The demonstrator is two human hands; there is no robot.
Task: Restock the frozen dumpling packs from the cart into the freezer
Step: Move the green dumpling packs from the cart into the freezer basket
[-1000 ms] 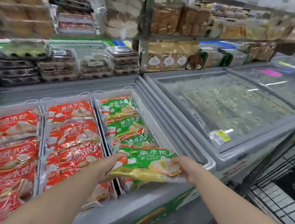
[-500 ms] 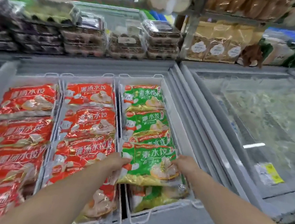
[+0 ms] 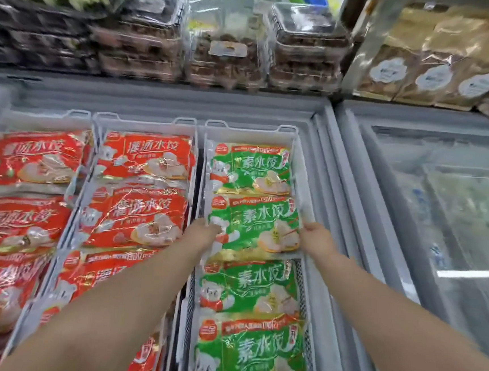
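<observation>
Pack [image 3: 258,231] in left hand [image 3: 203,235] and right hand [image 3: 317,239].

Both bare forearms stretch forward, the left entering from 7 o'clock, the right from 5 o'clock. The left hand [image 3: 202,235] and right hand [image 3: 316,240] grip opposite side edges of one green dumpling pack [image 3: 258,231], backs upward.

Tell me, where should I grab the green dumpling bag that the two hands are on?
Take the green pack by its two short side edges, coming from above, one hand per side, as the left hand and right hand do. It lies flat and wide and looks floppy, so a one-sided grip would probably let it sag.
</observation>
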